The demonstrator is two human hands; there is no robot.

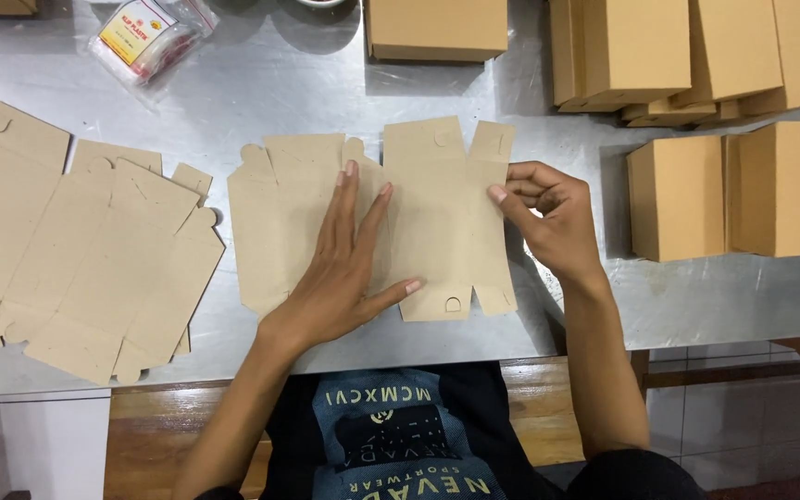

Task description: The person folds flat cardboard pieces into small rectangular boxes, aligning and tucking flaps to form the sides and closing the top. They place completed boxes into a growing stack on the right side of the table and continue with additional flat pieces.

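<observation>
A flat, unfolded brown cardboard box blank point(442, 222) lies on the metal table point(280, 83) in front of me. My left hand point(349, 264) presses flat on its middle with fingers spread. At the blank's right edge, my right hand point(548, 218) pinches the side flap between thumb and fingers.
A pile of flat cardboard blanks point(76, 250) lies at the left. Several folded brown boxes point(733, 190) stand at the right and back right point(687, 56), another box point(435, 30) at the back centre. A clear plastic packet point(150, 35) lies at the back left.
</observation>
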